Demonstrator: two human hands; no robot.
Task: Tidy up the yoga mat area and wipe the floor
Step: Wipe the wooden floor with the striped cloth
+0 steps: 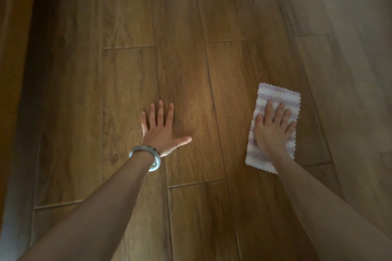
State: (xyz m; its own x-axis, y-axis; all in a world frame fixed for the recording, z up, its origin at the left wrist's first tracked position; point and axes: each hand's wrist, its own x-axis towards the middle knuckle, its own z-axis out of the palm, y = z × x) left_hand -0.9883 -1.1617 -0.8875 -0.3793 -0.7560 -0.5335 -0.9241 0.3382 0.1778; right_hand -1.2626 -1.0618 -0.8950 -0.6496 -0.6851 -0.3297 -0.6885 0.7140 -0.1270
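A folded cloth (282, 95) with white and pale purple stripes lies flat on the brown wooden plank floor (191, 48), right of centre. My right hand (273, 127) presses down on it with straight, spread fingers, covering its middle. My left hand (161, 129) rests flat on the bare floor to the left of the cloth, fingers spread and thumb pointing right. A pale bangle (146, 157) circles my left wrist. No yoga mat is in view.
A darker wooden edge (14, 70), perhaps furniture or a door frame, runs down the left side. Planks stretch away ahead and to the right, where the light is paler.
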